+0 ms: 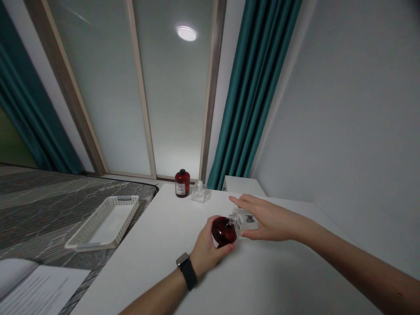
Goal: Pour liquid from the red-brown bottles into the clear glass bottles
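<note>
My left hand (208, 249), with a black watch (187, 270) on its wrist, is wrapped round a dark red glass bottle (224, 231) low over the white table. A clear square glass bottle (246, 221) lies tipped sideways in my right hand (265, 217), its neck at the mouth of the red bottle. Whether the two mouths touch I cannot tell. The right thumb and fingers grip the clear bottle from both sides. Toward the table's far edge stand another red bottle (182, 183) with a black cap and a white label, and a second clear glass bottle (198, 192).
The white table (144, 262) lies under my hands. Left of it, on a grey striped surface, are a white plastic basket (126, 205) and an open book (42, 288). A white cabinet (243, 184), a green curtain (244, 109) and frosted glass doors (177, 105) are behind.
</note>
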`<state>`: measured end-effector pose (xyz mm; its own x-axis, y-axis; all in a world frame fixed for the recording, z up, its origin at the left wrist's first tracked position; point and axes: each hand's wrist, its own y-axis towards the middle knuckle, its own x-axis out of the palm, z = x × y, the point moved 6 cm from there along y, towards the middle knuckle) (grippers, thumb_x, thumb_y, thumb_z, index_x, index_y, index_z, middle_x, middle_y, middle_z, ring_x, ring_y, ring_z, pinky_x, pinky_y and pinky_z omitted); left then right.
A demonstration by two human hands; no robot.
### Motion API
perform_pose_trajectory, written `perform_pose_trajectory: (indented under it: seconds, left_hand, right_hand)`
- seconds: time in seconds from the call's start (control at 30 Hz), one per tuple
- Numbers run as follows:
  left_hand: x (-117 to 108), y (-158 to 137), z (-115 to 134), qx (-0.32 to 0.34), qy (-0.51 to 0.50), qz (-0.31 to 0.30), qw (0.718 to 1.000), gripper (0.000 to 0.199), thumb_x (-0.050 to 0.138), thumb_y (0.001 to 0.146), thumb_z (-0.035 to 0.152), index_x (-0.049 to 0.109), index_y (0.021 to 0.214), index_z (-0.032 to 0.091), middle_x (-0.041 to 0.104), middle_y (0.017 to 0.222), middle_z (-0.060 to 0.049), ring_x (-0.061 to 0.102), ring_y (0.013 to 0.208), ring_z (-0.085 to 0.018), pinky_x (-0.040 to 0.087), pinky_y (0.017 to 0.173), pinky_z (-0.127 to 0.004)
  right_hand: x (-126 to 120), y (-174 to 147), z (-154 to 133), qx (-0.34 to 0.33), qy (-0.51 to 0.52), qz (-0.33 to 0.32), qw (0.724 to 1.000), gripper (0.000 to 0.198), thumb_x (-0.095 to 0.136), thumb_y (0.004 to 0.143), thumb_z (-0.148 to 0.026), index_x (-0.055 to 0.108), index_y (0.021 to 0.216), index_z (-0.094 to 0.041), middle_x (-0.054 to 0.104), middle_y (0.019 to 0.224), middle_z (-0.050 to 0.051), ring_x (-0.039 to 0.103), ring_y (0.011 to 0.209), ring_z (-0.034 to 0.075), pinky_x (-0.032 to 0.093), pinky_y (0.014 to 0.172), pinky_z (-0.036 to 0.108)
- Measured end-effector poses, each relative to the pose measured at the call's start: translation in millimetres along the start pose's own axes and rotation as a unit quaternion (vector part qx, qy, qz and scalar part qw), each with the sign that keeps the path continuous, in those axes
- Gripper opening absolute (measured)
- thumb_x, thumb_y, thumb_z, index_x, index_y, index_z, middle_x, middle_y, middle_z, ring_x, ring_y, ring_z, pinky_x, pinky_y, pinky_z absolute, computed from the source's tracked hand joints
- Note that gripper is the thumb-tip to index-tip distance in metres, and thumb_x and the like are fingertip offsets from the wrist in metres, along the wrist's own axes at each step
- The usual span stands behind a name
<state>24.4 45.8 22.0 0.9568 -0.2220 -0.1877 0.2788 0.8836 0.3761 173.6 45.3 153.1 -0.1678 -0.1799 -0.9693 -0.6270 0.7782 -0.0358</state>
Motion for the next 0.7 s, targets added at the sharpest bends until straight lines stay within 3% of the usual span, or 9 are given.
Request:
perform_pose_trajectory:
  seconds: [0.4,0.7]
  left_hand:
    - [-0.1,0.0,-1.7,-0.007,0.012,-0.002,1.000,0.074,0.077,0.069,0.023,0.042,0.133,0.017,0.060,0.129,-0.012,0.058,0.118,-0.030,0.042,0.106,-0.045]
    - [0.4,-0.1,1.4,-0.001,0.003,0.003,1.000,0.069,0.077,0.067,0.019,0.046,0.129,0.018,0.062,0.124,-0.011,0.060,0.113,-0.030,0.045,0.102,-0.045]
  right_hand:
    - [-1.6,0.4,-0.8,0.003,-0.001,0.001,1.000,0.089,0.070,0.080,-0.045,0.028,0.154,-0.019,0.052,0.138,0.016,0.051,0.126,0.032,0.041,0.108,0.046]
    - [-2.5,0.7,-2.3,-0.008,-0.005,0.001,1.000,0.089,0.069,0.080,-0.046,0.029,0.154,-0.019,0.052,0.138,0.016,0.051,0.126,0.032,0.041,0.108,0.046]
